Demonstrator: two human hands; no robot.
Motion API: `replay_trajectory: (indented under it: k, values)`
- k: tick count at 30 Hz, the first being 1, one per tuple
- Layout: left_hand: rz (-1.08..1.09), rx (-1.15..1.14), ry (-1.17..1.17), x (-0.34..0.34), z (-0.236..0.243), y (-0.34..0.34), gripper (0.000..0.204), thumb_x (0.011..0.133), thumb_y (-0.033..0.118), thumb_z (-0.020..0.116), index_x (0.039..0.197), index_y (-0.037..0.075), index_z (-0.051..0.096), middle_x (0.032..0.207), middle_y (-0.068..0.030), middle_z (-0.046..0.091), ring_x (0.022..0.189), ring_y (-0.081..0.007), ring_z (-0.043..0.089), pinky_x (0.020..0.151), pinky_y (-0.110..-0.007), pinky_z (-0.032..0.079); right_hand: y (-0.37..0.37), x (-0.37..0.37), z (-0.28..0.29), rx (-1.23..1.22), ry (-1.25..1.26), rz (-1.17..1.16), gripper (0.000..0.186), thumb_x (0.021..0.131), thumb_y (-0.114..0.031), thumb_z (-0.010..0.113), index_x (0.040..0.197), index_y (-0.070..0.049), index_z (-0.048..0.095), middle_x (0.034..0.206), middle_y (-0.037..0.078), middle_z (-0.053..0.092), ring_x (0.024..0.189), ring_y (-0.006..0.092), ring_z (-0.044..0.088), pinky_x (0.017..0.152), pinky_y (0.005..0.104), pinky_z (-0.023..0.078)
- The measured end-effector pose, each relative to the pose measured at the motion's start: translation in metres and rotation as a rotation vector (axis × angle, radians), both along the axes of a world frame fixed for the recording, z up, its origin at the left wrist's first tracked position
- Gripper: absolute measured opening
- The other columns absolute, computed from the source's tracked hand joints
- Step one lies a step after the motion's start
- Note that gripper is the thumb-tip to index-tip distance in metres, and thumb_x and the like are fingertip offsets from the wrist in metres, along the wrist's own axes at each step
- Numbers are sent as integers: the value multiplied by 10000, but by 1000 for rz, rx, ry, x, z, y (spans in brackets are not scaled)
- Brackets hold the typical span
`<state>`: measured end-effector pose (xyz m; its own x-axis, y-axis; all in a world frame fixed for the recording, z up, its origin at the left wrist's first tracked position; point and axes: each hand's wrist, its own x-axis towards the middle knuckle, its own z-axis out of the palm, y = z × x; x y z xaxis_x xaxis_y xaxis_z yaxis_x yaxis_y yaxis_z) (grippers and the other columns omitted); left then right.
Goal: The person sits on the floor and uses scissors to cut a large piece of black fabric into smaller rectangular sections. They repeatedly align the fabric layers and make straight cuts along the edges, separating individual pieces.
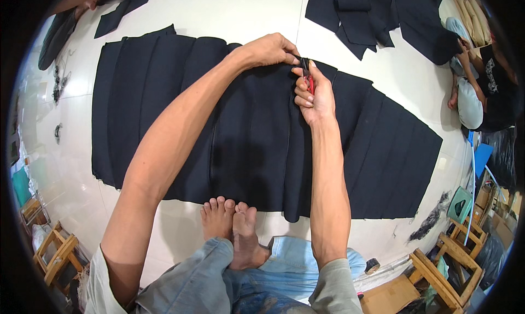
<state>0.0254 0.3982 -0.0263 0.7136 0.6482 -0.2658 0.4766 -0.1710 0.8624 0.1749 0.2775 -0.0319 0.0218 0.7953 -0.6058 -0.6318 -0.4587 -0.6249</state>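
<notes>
Matte, dark navy cloth [251, 133] is spread in overlapping, tapering panels across the middle of the scene, its left and right ends stepped, its left near corner lightly frayed; its far edge is pinched by the left hand [273, 50], thumb and fingertips together on it; one pair of snips [311, 84], red-handled and dark-bladed, is clamped in the right hand [316, 98] just beside; whether the blades are parted cannot be told. Two bare feet [234, 226] are set at the near edge; two co-workers are seen, one far left, one far right, a dark piece [429, 30] being held by the latter; more flat offcuts [353, 19] are heaped between. The floor [246, 13] is laid with glossy pale tiles; three patches of black lint [435, 218] are scattered there; wooden frames [58, 254] are stood near left and near right, cardboard [391, 296] beside the latter.
</notes>
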Motion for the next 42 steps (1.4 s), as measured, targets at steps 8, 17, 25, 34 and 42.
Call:
replay_trajectory:
  k: [8, 17, 25, 34, 42]
  values:
    - [23, 9, 12, 2, 1, -3, 367, 860, 223, 725, 1163, 16, 736, 1084, -216, 731, 1039, -328, 696, 1052, -443, 457, 2, 3, -4, -17, -7, 17, 434, 1049, -394, 470, 1004, 9, 624, 586, -37, 465, 399, 15, 284, 354, 191, 205]
    - [6, 11, 0, 3, -8, 2, 359, 855, 237, 731, 1156, 44, 747, 1075, -217, 735, 1036, -324, 702, 1054, -471, 454, 4, 2, -1, -13, -22, 12, 418, 1048, -383, 476, 1000, 5, 625, 587, -41, 458, 398, 15, 284, 353, 187, 205]
    - [-32, 43, -15, 0, -13, 1, 331, 873, 263, 720, 1126, 55, 762, 1058, -187, 745, 1017, -310, 707, 1065, -472, 452, 6, 0, 1, -41, -43, 16, 349, 1041, -345, 492, 881, -52, 592, 549, -53, 417, 392, 23, 272, 349, 189, 205]
    - [11, 313, -7, 3, -24, -2, 341, 934, 309, 674, 1144, 46, 727, 1067, -154, 741, 989, -300, 704, 968, -423, 515, -14, -1, 6, 146, -226, -177, 391, 1045, -385, 509, 802, -82, 551, 606, -27, 478, 457, 46, 370, 413, 206, 297]
    - [201, 984, -100, -29, 9, -128, 417, 947, 218, 652, 1349, 117, 602, 1410, -120, 558, 1348, -317, 476, 1141, -475, 329, -194, 7, 9, 414, -1489, 33, 355, 956, -298, 659, 1062, 37, 609, 1173, 186, 647, 988, 274, 625, 886, 386, 490]
